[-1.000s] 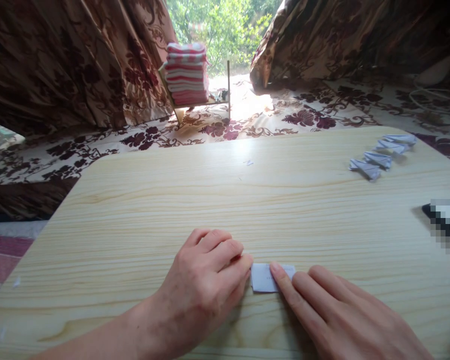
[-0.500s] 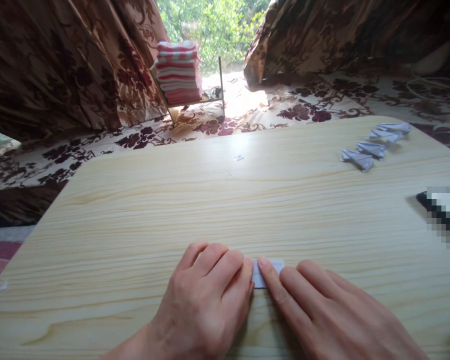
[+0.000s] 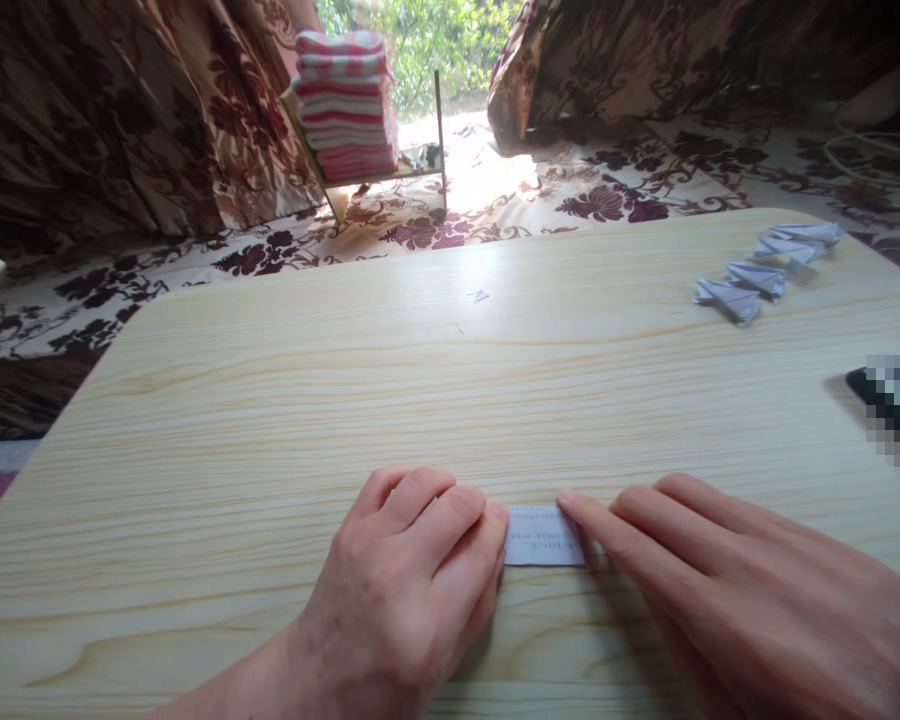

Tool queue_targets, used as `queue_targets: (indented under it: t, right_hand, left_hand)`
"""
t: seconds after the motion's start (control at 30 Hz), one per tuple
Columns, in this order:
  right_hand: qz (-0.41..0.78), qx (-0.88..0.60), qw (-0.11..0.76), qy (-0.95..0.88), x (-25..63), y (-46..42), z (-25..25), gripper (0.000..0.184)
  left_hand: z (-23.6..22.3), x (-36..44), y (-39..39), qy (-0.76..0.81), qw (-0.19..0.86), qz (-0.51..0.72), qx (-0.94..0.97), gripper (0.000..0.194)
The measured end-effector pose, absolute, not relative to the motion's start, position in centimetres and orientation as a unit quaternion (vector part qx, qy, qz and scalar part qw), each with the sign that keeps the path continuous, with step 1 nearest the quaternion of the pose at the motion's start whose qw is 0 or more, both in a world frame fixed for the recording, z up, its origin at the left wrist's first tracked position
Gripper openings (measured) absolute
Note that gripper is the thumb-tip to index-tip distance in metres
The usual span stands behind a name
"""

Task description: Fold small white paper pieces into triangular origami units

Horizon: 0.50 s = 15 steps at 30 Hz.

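Note:
A small folded piece of paper (image 3: pixel 541 536) with printed lines lies flat on the wooden table (image 3: pixel 307 380) near its front. My left hand (image 3: pixel 412 575) is closed, fingers curled, with its thumb and fingertips pinching the paper's left end, which they hide. From the other side, my right hand (image 3: pixel 727 580) reaches in with fingers stretched out. Its index fingertip presses on the paper's top right corner; the rest of that hand rests lower to the right, off the paper.
Several folded paper pieces (image 3: pixel 769 268) sit at the far right of the table. A dark-edged, blurred-out object (image 3: pixel 892 400) lies at the right edge. Paper scraps (image 3: pixel 481 295) dot the far side. Beyond stands a small rack with striped folded towels (image 3: pixel 345 105).
My right index finger has slid rightward along the paper's upper edge, uncovering more of its printed face. My left hand keeps its hold. The view has tilted down slightly.

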State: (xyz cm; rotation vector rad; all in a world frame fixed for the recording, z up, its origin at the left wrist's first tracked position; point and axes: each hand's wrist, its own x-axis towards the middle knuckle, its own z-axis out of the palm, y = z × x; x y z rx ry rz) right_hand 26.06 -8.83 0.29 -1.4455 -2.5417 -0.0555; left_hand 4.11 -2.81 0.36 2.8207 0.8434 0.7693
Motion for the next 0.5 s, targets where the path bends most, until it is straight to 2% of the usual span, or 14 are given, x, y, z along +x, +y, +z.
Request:
queue_targets:
  t: [0.23, 0.33, 0.5]
  right_hand:
    - [-0.09, -0.445, 0.069, -0.888, 23.9, -8.5, 0.8, 0.039]
    - [-0.132, -0.426, 0.08, -0.892, 22.7, -8.8, 1.5, 0.041]
    - [-0.1, -0.438, 0.107, -0.887, 23.2, -9.0, 1.2, 0.043]
  left_hand:
    - [0.2, 3.9, -2.9, 0.276, 0.058, 0.253, 0.926, 0.011]
    - [0.2, 4.0, -2.8, 0.27, 0.073, 0.249, 0.927, 0.011]
    - [0.2, 4.0, -2.6, 0.282, 0.078, 0.233, 0.927, 0.013]
